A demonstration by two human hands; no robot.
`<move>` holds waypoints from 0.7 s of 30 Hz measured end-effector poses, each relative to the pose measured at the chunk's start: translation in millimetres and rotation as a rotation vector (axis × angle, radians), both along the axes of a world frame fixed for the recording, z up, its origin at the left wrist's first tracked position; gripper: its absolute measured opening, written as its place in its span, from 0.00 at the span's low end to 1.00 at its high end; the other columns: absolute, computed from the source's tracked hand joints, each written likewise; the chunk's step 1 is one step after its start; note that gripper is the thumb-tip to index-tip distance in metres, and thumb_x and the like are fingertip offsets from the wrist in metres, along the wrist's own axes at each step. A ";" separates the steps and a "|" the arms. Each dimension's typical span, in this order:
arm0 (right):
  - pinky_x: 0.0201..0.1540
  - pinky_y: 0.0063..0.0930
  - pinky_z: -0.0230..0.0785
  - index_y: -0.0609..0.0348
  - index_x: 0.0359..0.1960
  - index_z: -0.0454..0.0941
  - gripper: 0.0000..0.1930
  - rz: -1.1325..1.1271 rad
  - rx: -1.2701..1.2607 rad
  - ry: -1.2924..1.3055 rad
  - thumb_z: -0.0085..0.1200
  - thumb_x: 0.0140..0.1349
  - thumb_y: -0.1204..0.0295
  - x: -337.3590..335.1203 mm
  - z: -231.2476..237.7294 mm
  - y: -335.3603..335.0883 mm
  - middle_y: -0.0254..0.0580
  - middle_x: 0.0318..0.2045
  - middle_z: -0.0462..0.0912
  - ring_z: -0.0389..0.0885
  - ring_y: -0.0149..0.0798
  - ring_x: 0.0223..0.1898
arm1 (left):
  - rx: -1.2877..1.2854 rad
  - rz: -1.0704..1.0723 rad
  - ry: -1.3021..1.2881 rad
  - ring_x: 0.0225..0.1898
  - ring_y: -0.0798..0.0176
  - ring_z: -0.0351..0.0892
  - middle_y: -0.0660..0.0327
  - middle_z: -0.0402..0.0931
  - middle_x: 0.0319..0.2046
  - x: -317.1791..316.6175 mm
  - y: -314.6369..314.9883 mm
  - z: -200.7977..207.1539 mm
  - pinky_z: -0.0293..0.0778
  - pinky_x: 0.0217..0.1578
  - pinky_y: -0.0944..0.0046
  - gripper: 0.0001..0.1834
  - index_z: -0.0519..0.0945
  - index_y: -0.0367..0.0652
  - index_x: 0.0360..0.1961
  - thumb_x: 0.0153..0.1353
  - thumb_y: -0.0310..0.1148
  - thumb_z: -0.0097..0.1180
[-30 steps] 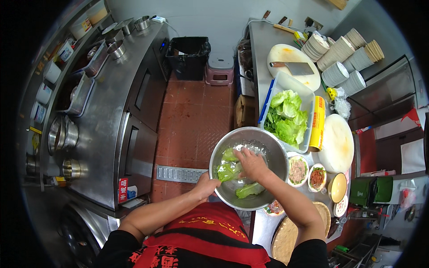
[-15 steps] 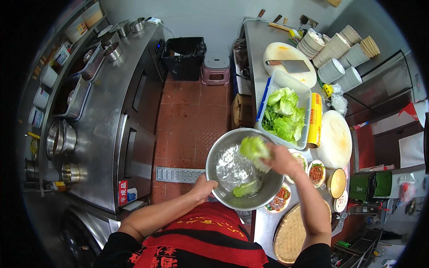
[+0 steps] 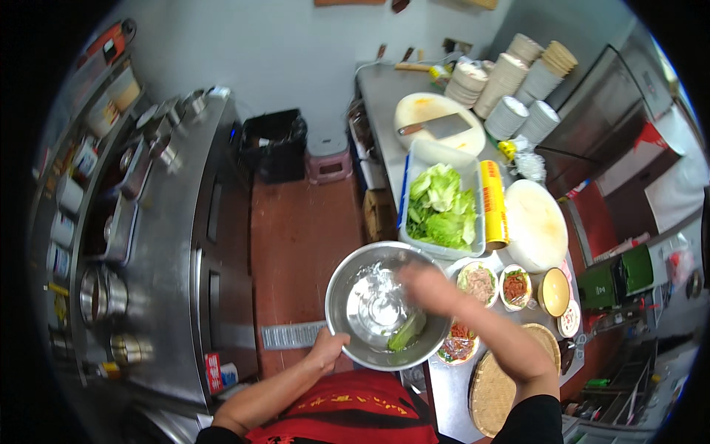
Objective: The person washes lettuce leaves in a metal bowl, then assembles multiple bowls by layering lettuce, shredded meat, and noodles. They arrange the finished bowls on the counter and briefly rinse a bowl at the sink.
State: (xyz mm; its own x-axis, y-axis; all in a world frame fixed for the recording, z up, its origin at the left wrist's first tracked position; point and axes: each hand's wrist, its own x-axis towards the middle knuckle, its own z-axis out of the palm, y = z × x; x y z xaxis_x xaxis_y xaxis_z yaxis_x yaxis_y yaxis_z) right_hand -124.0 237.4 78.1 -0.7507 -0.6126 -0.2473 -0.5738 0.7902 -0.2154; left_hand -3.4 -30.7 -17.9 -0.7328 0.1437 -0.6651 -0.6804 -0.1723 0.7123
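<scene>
A steel mixing bowl (image 3: 342, 337) with water in it is tilted at the front edge of the counter. My left hand (image 3: 328, 349) is closed on its left rim. My right hand (image 3: 429, 287) is over the bowl's right side, its fingers smeared by motion; whether anything is in them does not show. A green lettuce leaf (image 3: 407, 331) lies in the water at the bowl's lower right. Just beyond the bowl stands a clear plastic box (image 3: 444, 250), holding several lettuce leaves (image 3: 449, 207).
Dishes of food, including a plate of pale meat (image 3: 478, 283), a yellow bowl (image 3: 553, 291) and a woven tray (image 3: 494, 399), sit on the right counter. Farther off are a cleaver (image 3: 442, 127) on a round board, a yellow roll (image 3: 494, 207) and stacked bowls (image 3: 506, 117).
The lettuce that my right hand held over the bowl no longer shows in it. That hand has moved slightly left and lower. My view has shifted, and my left hand stays on the rim.
</scene>
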 end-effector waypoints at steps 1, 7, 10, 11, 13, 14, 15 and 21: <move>0.39 0.38 0.77 0.53 0.48 0.75 0.19 0.102 0.138 -0.146 0.56 0.52 0.72 24.3 -8.7 -14.5 0.48 0.45 0.78 0.81 0.49 0.41 | 0.013 -0.007 0.025 0.28 0.59 0.81 0.53 0.78 0.32 -3.1 -0.9 -6.4 0.77 0.21 0.63 0.18 0.75 0.28 0.42 0.47 0.17 0.46; 0.34 0.42 0.76 0.56 0.36 0.78 0.08 0.136 0.142 -0.151 0.51 0.56 0.70 94.3 -50.2 -23.6 0.50 0.36 0.82 0.83 0.49 0.34 | 0.012 -0.086 0.016 0.32 0.57 0.81 0.52 0.79 0.33 9.5 -15.0 -6.1 0.79 0.28 0.60 0.19 0.75 0.26 0.42 0.45 0.16 0.46; 0.35 0.43 0.75 0.55 0.32 0.78 0.06 0.040 0.118 -0.155 0.53 0.55 0.70 100.2 -22.0 -33.6 0.49 0.30 0.83 0.83 0.49 0.32 | 0.009 -0.081 -0.016 0.30 0.59 0.80 0.55 0.78 0.31 19.6 -28.5 1.1 0.78 0.21 0.61 0.16 0.77 0.29 0.39 0.46 0.18 0.49; 0.35 0.42 0.75 0.55 0.32 0.78 0.05 -0.031 0.037 -0.145 0.53 0.54 0.70 96.6 -9.4 -34.6 0.48 0.29 0.82 0.82 0.49 0.31 | 0.006 -0.081 -0.026 0.29 0.59 0.80 0.56 0.78 0.30 20.5 -32.9 3.3 0.77 0.19 0.61 0.15 0.77 0.30 0.39 0.47 0.18 0.49; 0.35 0.42 0.74 0.53 0.32 0.78 0.05 -0.168 -0.125 -0.122 0.54 0.54 0.70 83.8 17.1 -33.8 0.47 0.27 0.82 0.82 0.49 0.31 | 0.005 -0.085 -0.034 0.28 0.60 0.80 0.57 0.78 0.30 22.7 -41.4 4.0 0.77 0.18 0.62 0.15 0.77 0.31 0.39 0.47 0.19 0.50; 0.34 0.40 0.73 0.53 0.31 0.78 0.05 -0.241 -0.201 -0.154 0.56 0.53 0.69 71.6 31.7 -31.7 0.45 0.27 0.82 0.82 0.49 0.30 | -0.006 -0.091 -0.028 0.27 0.60 0.80 0.56 0.78 0.30 22.7 -46.4 0.8 0.77 0.18 0.62 0.15 0.77 0.31 0.39 0.47 0.19 0.50; 0.34 0.38 0.73 0.53 0.31 0.78 0.04 -0.372 -0.290 -0.098 0.56 0.54 0.70 61.9 39.4 -32.7 0.45 0.27 0.82 0.81 0.49 0.30 | -0.017 -0.095 -0.028 0.27 0.60 0.80 0.55 0.78 0.30 24.0 -51.4 -3.2 0.77 0.18 0.62 0.16 0.77 0.31 0.40 0.47 0.19 0.50; 0.34 0.31 0.73 0.61 0.31 0.80 0.11 -0.901 -0.618 0.214 0.58 0.54 0.64 -29.1 47.1 -1.9 0.45 0.25 0.83 0.82 0.38 0.27 | -0.018 -0.142 -0.007 0.27 0.58 0.80 0.53 0.78 0.30 28.5 -72.3 -9.1 0.77 0.17 0.62 0.16 0.75 0.27 0.40 0.46 0.17 0.51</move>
